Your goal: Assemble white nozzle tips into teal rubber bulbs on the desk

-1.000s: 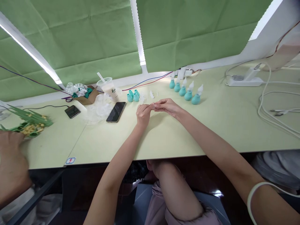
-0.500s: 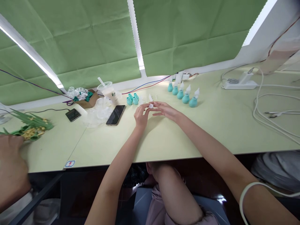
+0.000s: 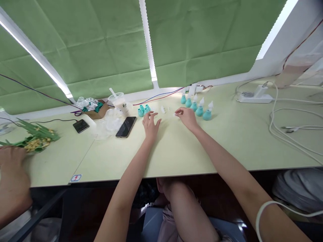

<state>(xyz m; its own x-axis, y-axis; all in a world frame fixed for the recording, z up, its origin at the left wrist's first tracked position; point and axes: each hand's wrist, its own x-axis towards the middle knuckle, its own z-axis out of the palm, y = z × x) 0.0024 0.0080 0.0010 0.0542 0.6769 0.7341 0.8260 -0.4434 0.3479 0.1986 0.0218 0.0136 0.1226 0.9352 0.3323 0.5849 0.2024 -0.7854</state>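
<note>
My left hand (image 3: 150,126) is open, fingers apart, just in front of a cluster of teal rubber bulbs (image 3: 140,112) without tips. My right hand (image 3: 187,117) is pinched shut on a small white piece (image 3: 176,114), mostly hidden by the fingertips. Between the hands, a little farther back, lie a white pointed tip (image 3: 163,109) and some tiny white pieces (image 3: 169,109). Right of my right hand, several teal bulbs with clear pointed nozzles (image 3: 207,114) stand upright in a slanting row.
Left of my hands are a phone (image 3: 126,127), a crumpled plastic bag (image 3: 107,124), a drink cup (image 3: 119,102) and a cardboard box (image 3: 97,112). Another person's hand (image 3: 12,161) is beside green plastic stems (image 3: 37,134). A power strip (image 3: 254,98) and cables lie right.
My hands were together around a small round whitish piece; they have come apart. The left has opened near the bare bulbs, while the right has moved right, pinching a small white piece.
</note>
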